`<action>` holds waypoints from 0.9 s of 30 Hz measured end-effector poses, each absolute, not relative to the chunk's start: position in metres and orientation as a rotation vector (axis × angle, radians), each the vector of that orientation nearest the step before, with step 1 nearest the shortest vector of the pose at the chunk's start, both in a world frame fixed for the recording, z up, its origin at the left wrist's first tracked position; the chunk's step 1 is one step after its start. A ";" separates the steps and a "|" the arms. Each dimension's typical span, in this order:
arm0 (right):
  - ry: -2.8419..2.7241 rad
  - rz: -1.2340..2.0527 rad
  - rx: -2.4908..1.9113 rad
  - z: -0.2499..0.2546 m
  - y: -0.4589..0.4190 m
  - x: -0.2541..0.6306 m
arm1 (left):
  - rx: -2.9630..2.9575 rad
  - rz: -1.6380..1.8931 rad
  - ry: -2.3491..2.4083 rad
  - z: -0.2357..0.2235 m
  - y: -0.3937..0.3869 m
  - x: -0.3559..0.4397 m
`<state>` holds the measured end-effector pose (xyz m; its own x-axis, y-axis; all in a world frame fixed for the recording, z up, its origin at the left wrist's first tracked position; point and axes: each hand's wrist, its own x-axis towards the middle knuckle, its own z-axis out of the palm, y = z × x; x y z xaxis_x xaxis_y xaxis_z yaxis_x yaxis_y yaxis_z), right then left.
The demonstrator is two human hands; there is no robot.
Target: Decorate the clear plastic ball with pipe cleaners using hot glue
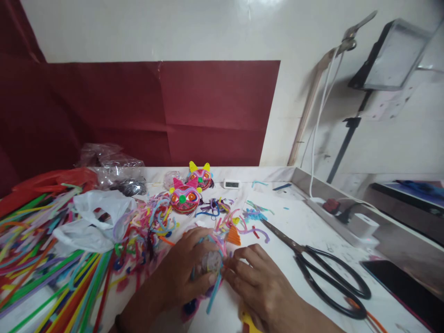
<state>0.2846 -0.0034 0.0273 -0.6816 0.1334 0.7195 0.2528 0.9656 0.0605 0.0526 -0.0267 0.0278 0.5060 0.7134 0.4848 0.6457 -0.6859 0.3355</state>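
Observed, left of the black-handled metal scissors (301,252): clear rounded plastic piece (210,262) gripped between curled fingers (199,284) of left hand (183,268), light-blue fuzzy stem (214,292) pinched at its upper end by right hand's (262,280) bent fingers, both above white counter (277,231).

Ur one cam here is the head cam, FYI: it's on ur head, looking fwd & down over the tabletop (287,219). Ur left hand (194,270) & right hand (262,280) are v close, bottom ctr. It faces the wall (166,30) approx straight on, past the table's far edge, & catches the lamp panel (397,58) upper R, farther off than ur hands.
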 end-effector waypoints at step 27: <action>-2.131 -0.293 -0.263 0.008 -0.001 0.278 | 2.676 0.889 1.270 0.033 -0.026 0.060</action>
<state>0.2782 -0.0008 0.0081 -0.5387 0.0742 0.8392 0.2982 0.9484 0.1075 0.0596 -0.0258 0.0335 0.4975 0.7245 0.4771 0.6963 -0.6615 0.2786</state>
